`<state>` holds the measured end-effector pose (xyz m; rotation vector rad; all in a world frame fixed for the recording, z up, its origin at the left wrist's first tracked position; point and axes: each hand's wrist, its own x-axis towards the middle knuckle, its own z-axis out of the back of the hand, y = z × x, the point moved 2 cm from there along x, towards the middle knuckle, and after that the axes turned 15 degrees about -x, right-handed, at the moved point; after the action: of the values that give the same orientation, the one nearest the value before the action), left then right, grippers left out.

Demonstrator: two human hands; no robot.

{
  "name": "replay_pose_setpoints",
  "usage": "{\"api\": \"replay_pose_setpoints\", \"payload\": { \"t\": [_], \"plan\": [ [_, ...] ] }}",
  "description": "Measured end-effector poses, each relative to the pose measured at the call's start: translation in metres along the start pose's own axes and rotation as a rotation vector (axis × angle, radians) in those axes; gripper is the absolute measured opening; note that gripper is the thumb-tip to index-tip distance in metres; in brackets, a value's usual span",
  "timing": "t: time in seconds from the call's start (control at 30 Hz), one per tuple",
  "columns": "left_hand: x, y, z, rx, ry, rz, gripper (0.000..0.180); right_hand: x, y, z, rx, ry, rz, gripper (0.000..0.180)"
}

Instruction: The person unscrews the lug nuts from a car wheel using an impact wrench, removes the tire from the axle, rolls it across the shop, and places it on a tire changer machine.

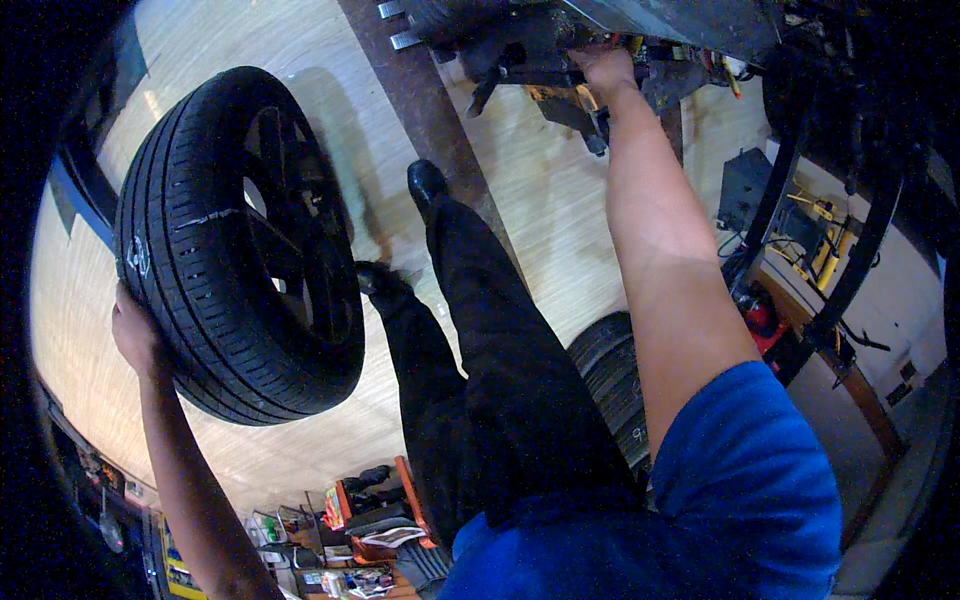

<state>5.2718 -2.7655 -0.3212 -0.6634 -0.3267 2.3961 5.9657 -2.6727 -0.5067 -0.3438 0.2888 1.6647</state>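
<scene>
A black car wheel with tyre and dark rim (240, 240) stands upright on the pale wooden floor at my left. My left hand (135, 335) rests on its tread at the lower left edge and steadies it. My right hand (603, 68) reaches far forward and grips a dark metal part of the raised car's underside (530, 50), near the wheel hub area. My legs in black trousers and black shoes (428, 185) stretch out between the two arms.
A second tyre (612, 375) lies behind my right arm. A black lift post (850, 270) and yellow tools (825, 245) stand at the right. A dark floor strip (415, 95) runs forward. Shelves with boxes and clutter (360, 540) fill the lower edge.
</scene>
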Motion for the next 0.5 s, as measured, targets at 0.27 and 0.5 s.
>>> {"api": "replay_pose_setpoints", "payload": {
  "t": [0.27, 0.5],
  "plan": [
    [0.007, 0.012, 0.001, -0.011, 0.039, -0.122, 0.062, -0.002, 0.039, 0.029, -0.424, 0.027, -0.218, 0.034],
    [0.012, 0.017, 0.0, -0.05, 0.004, -0.093, 0.062, 0.004, 0.042, 0.027, -0.419, 0.007, -0.337, 0.032]
  ]
}}
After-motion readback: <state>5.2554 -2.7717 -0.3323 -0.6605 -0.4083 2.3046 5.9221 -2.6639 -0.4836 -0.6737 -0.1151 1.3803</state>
